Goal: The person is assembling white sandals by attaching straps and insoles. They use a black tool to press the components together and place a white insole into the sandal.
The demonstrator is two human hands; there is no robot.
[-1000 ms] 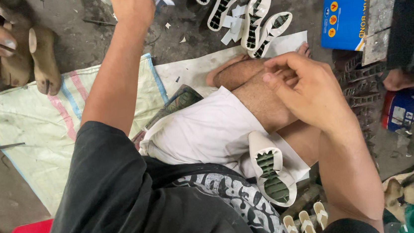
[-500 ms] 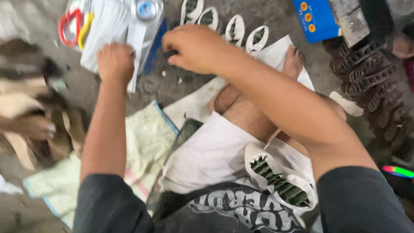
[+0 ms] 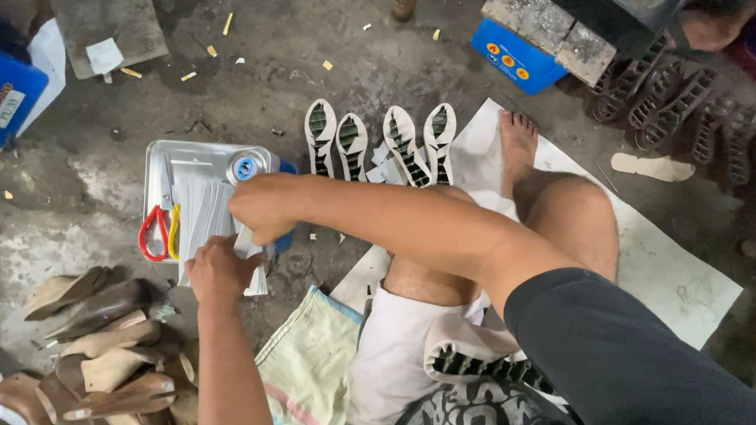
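Right hand (image 3: 264, 209) now over tray (image 3: 155, 168), blue box (image 3: 510, 55) beyond

Tray hemmed in, far floor open
Shoe lasts (image 3: 103, 355) crowd near left, soles (image 3: 379, 144) block right of the tray (image 3: 157, 182); far concrete floor (image 3: 291, 56) lies open.

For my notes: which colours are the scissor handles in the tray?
Red and yellow scissor handles, seen in the head view, in the metal tray.

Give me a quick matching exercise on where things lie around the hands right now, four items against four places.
Things:
1. white shoe soles
2. scissors
3. wooden shoe lasts
4. blue box

Places:
A. heaped on the floor, far left
B. in the metal tray
C. under a grey block, upper right
D. in a row beyond the knee

Pairs: 1-D, 2-B, 3-A, 4-C
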